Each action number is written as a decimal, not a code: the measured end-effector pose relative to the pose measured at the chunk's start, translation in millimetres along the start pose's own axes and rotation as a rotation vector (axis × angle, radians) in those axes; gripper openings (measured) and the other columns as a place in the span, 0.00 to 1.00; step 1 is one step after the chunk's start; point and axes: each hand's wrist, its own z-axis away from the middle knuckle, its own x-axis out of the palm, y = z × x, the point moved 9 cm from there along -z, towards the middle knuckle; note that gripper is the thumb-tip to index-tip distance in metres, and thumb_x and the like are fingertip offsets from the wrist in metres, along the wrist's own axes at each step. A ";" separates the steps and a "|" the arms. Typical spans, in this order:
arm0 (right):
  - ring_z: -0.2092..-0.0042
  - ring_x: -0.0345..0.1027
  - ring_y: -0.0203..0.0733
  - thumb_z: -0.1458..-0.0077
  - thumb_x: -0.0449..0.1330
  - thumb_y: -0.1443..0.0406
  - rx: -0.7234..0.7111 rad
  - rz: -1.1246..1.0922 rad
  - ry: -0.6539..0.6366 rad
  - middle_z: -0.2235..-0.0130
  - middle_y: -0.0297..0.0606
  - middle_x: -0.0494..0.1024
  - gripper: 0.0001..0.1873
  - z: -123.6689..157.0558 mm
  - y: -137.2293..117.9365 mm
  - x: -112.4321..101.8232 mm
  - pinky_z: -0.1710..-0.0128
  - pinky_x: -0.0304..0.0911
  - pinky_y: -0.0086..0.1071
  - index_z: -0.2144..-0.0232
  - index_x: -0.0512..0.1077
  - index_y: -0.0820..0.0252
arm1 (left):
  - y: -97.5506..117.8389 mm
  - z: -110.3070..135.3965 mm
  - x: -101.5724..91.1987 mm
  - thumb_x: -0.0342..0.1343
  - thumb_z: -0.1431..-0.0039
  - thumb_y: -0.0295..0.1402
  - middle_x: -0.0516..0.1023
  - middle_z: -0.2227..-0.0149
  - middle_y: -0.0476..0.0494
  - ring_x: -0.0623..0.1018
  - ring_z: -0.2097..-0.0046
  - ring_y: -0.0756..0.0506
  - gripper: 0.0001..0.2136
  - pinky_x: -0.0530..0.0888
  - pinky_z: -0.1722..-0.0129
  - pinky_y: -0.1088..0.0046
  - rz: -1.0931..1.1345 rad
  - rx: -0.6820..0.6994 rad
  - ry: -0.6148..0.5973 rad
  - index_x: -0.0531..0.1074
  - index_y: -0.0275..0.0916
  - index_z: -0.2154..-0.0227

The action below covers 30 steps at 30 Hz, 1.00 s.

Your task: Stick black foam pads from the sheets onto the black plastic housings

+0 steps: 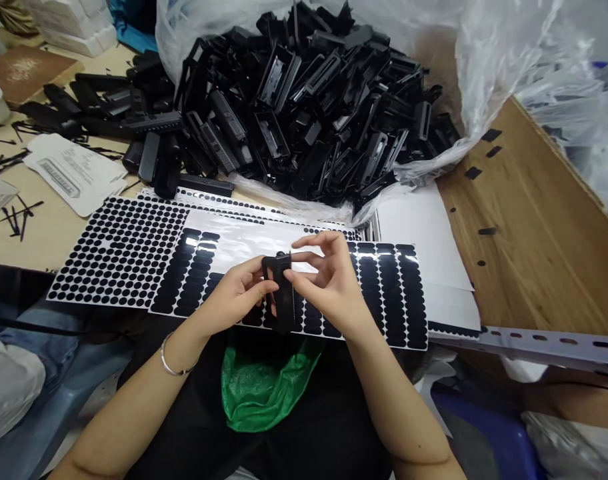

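Note:
My left hand [237,292] is wrapped round a small black plastic part [284,293] and holds it upright over the sticker sheet. My right hand [327,280] touches the part's top with thumb and forefinger pinched, the other fingers spread above. Under both hands lies a white sheet of black oval stickers [389,293], partly stripped in the middle. A second sheet of small black round dots [119,250] lies to the left. A silver bangle circles my left wrist.
A big heap of black plastic parts [309,100] spills from a clear plastic bag [484,60] at the back. More parts and printed leaflets [74,170] lie at the left. A green bag [264,383] sits in my lap. A metal rail [549,343] edges the wooden bench at the right.

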 end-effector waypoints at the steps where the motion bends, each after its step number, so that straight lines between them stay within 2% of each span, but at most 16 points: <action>1: 0.55 0.74 0.38 0.48 0.69 0.67 0.012 0.005 -0.049 0.52 0.34 0.72 0.19 -1.1 1.3 3.4 0.60 0.76 0.32 0.58 0.65 0.51 | -1.0 -0.2 1.2 0.63 0.39 0.39 0.75 0.73 0.50 0.76 0.74 0.50 0.09 0.73 0.75 0.77 0.002 -0.001 -0.007 0.74 0.38 0.64; 4: 0.55 0.75 0.42 0.41 0.65 0.61 0.015 0.054 -0.157 0.55 0.38 0.78 0.10 -1.8 4.3 13.0 0.58 0.76 0.35 0.57 0.73 0.54 | -4.8 -0.1 4.8 0.63 0.39 0.40 0.76 0.73 0.49 0.76 0.74 0.49 0.11 0.73 0.74 0.76 -0.007 -0.016 -0.032 0.75 0.38 0.61; 7: 0.56 0.76 0.43 0.38 0.62 0.59 -0.044 0.095 -0.125 0.59 0.38 0.81 0.08 -2.4 4.2 14.4 0.56 0.75 0.37 0.60 0.76 0.56 | -6.1 -0.5 4.7 0.63 0.40 0.42 0.76 0.73 0.50 0.75 0.75 0.50 0.16 0.71 0.76 0.77 0.009 -0.022 -0.044 0.75 0.38 0.55; 10: 0.57 0.76 0.43 0.37 0.61 0.58 -0.111 0.148 -0.103 0.60 0.37 0.80 0.09 -2.4 4.0 16.6 0.56 0.74 0.37 0.59 0.74 0.55 | -4.2 -2.8 -1.2 0.65 0.43 0.47 0.76 0.72 0.49 0.73 0.76 0.51 0.20 0.70 0.78 0.78 0.040 -0.012 -0.024 0.75 0.37 0.55; 14: 0.59 0.76 0.42 0.44 0.68 0.59 -0.053 0.137 -0.253 0.55 0.36 0.77 0.22 0.4 13.4 29.7 0.61 0.75 0.35 0.49 0.68 0.51 | -4.2 -6.4 -12.8 0.68 0.47 0.47 0.77 0.72 0.48 0.72 0.75 0.51 0.19 0.71 0.76 0.77 0.003 -0.018 0.029 0.76 0.37 0.61; 17: 0.58 0.76 0.42 0.40 0.64 0.53 -0.054 0.123 -0.272 0.54 0.36 0.77 0.18 1.2 13.8 29.1 0.60 0.75 0.36 0.51 0.69 0.51 | -5.1 -6.9 -14.5 0.68 0.47 0.45 0.77 0.72 0.49 0.73 0.75 0.51 0.18 0.71 0.75 0.77 -0.014 -0.023 0.019 0.76 0.37 0.60; 19: 0.57 0.76 0.43 0.36 0.56 0.48 -0.058 0.123 -0.220 0.56 0.38 0.78 0.18 -2.4 15.0 20.5 0.57 0.74 0.38 0.53 0.72 0.52 | -4.5 -5.1 -11.8 0.66 0.44 0.46 0.76 0.73 0.50 0.73 0.76 0.51 0.18 0.71 0.77 0.77 0.013 -0.027 -0.021 0.76 0.38 0.58; 22: 0.56 0.77 0.44 0.33 0.49 0.45 -0.036 0.134 -0.090 0.56 0.39 0.81 0.23 -17.3 22.4 -6.1 0.55 0.73 0.41 0.52 0.71 0.52 | -2.8 1.4 1.3 0.63 0.42 0.48 0.75 0.74 0.49 0.73 0.77 0.51 0.17 0.70 0.78 0.77 0.029 -0.055 -0.180 0.76 0.38 0.61; 24: 0.53 0.77 0.46 0.34 0.51 0.48 -0.065 0.212 0.064 0.51 0.41 0.80 0.20 -32.8 23.2 -36.3 0.54 0.73 0.43 0.51 0.71 0.51 | -4.5 8.1 14.5 0.66 0.45 0.49 0.75 0.76 0.49 0.73 0.78 0.51 0.18 0.70 0.78 0.77 -0.006 -0.099 -0.331 0.75 0.37 0.67; 26: 0.47 0.73 0.49 0.34 0.53 0.57 -0.152 0.454 0.258 0.47 0.44 0.78 0.13 -47.5 15.0 -69.5 0.50 0.72 0.45 0.56 0.73 0.54 | -6.9 12.1 23.1 0.67 0.47 0.49 0.75 0.77 0.48 0.73 0.77 0.51 0.19 0.70 0.78 0.77 -0.032 -0.133 -0.409 0.73 0.36 0.72; 28: 0.39 0.65 0.54 0.38 0.53 0.69 -0.201 0.779 0.356 0.38 0.47 0.71 0.11 -61.6 8.5 -88.4 0.43 0.67 0.50 0.57 0.75 0.57 | -8.1 9.8 23.9 0.67 0.46 0.49 0.76 0.78 0.48 0.73 0.79 0.51 0.19 0.70 0.77 0.77 -0.016 -0.138 -0.369 0.72 0.36 0.73; 30: 0.36 0.59 0.57 0.43 0.50 0.77 -0.167 1.042 0.357 0.32 0.46 0.63 0.19 -75.9 12.4 -96.3 0.41 0.64 0.54 0.55 0.75 0.59 | -8.1 4.3 19.5 0.66 0.45 0.49 0.78 0.78 0.48 0.71 0.82 0.53 0.20 0.69 0.78 0.76 0.030 -0.123 -0.263 0.71 0.36 0.73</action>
